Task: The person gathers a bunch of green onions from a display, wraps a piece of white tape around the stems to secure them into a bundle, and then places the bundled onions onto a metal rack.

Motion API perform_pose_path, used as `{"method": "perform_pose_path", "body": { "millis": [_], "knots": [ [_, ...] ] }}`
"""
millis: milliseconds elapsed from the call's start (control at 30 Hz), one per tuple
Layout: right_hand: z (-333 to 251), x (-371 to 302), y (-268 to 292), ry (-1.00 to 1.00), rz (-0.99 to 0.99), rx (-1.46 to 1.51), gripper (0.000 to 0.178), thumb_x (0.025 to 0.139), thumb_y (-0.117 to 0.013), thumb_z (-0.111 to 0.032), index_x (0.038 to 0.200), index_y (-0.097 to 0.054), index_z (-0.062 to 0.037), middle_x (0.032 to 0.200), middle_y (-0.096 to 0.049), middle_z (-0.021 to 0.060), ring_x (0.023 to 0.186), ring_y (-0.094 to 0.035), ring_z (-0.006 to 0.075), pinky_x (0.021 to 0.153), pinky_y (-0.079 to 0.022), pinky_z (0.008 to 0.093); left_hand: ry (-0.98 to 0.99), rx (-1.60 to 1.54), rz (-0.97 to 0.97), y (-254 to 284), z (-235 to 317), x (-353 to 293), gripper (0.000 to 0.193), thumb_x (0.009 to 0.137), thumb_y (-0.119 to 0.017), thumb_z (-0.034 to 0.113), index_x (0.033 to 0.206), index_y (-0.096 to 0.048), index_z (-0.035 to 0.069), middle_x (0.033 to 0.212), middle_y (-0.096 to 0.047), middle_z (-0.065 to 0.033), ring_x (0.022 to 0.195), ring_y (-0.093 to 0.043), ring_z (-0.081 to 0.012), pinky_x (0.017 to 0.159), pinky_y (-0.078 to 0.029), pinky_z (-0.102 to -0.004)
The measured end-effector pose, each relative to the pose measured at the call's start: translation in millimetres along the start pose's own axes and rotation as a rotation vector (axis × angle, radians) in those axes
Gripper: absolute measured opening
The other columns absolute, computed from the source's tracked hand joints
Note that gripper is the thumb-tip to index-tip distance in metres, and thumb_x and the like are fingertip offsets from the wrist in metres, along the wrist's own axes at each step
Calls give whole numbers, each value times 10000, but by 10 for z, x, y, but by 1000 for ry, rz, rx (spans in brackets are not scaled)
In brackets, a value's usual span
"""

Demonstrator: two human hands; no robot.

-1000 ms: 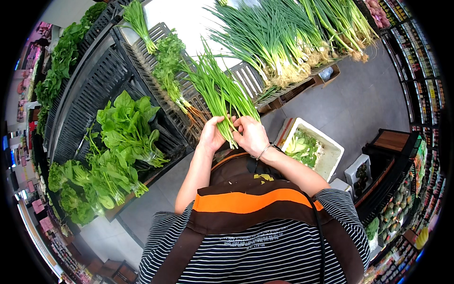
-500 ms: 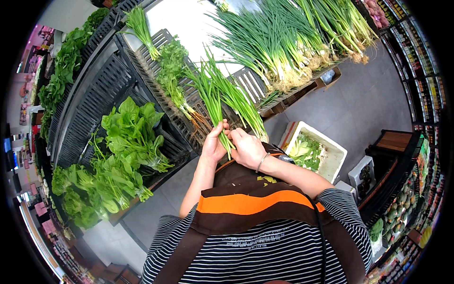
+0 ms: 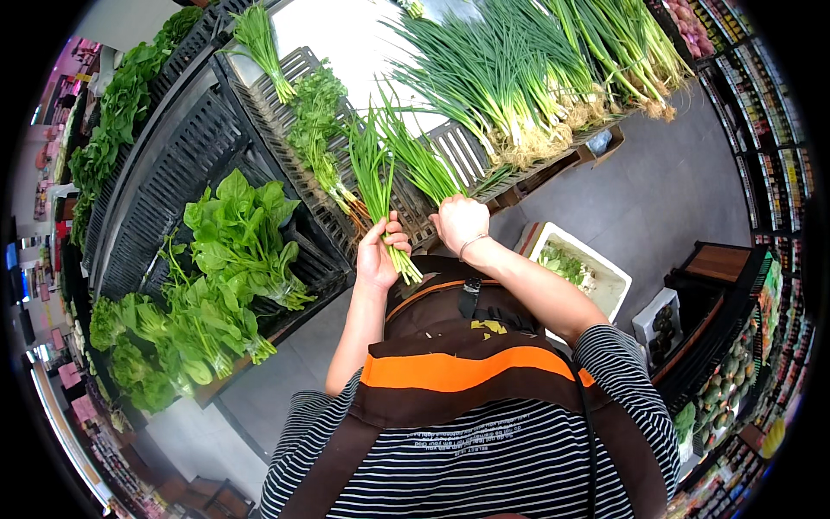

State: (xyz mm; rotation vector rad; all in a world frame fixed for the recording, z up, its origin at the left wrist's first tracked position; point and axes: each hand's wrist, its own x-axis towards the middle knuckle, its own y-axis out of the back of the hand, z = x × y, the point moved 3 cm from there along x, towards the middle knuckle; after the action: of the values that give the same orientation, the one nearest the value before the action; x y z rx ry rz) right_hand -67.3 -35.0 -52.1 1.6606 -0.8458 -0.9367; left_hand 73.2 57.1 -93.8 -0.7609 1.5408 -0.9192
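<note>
Two chive bunches, one in each hand.
Left hand (image 3: 380, 256) fingers wrap one chive bunch (image 3: 377, 183); right hand (image 3: 460, 223) grips another bunch (image 3: 417, 157) above black crates (image 3: 199, 156), spinach (image 3: 238, 238) alongside.

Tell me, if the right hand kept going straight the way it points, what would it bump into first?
The right hand holds a small bunch of chives and points up toward the black slatted crate. It would likely meet the crate edge first, then the spring onions lying on it. Depth is hard to judge here.
</note>
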Motion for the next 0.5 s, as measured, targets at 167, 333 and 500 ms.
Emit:
{"method": "perform_pose_path", "body": {
  "millis": [167, 333, 500],
  "knots": [
    [18, 148, -36, -34, -127, -11, 150, 764, -639, -197, 779, -695, -58, 802, -685, 172, 747, -692, 281, 673, -548, 375, -8, -7, 27, 10, -40, 29, 225, 964, -504, 216, 1091, -566, 42, 790, -547, 22, 642, -497, -77, 616, -440, -240],
    [84, 69, 257, -203, -245, 346, 236, 720, -672, -274, 776, -697, -46, 783, -690, 167, 744, -687, 282, 711, -539, 353, -29, 138, 116, 67, -29, 48, 143, 944, -545, 185, 1006, -595, 66, 818, -602, 20, 717, -588, -102, 711, -519, -283],
    [139, -187, 161, -250, -269, 778, 323, 692, -713, -332, 761, -675, -19, 706, -677, 124, 671, -668, 190, 680, -524, 310, -67, 228, 312, -6, -143, 67, 193, 927, -566, 158, 1089, -535, 58, 1132, -586, -147, 1057, -590, -259, 877, -526, -423]
  ]
}}
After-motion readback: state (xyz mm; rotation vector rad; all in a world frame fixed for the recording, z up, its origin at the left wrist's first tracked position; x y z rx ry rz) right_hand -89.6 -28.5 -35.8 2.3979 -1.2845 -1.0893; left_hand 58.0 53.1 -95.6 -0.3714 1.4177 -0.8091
